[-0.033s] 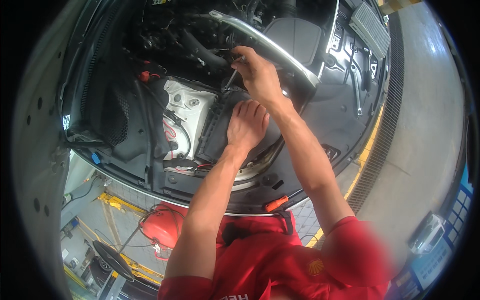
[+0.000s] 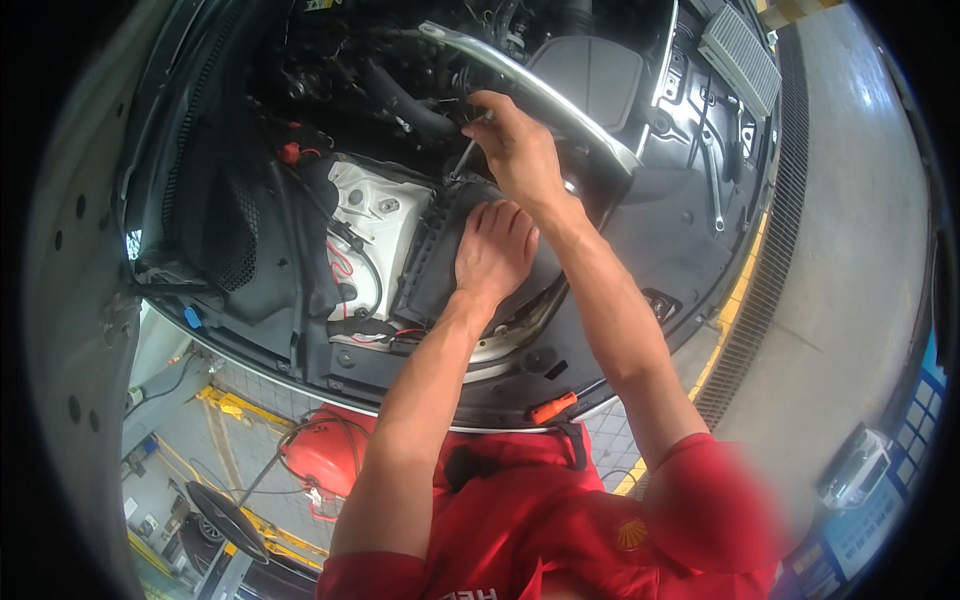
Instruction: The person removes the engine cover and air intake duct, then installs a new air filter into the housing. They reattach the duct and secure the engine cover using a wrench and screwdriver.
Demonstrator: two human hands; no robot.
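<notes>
My right hand [image 2: 518, 150] is closed around the upper end of a slim metal tool [image 2: 462, 160], fingers bent around it. The tool's bright shaft slants down toward the edge of a black plastic engine-bay box [image 2: 440, 275]. What its lower end meets is too small to make out. My left hand [image 2: 495, 250] lies on top of that box, just below the right hand, with its fingers extended and holding nothing.
A silver brace bar [image 2: 530, 80] crosses the bay beyond my hands. On the front edge lie an orange-handled tool [image 2: 553, 407] and a long wrench [image 2: 714, 180]. A pleated filter [image 2: 740, 60] rests at far right. A red tank [image 2: 325, 452] stands at lower left.
</notes>
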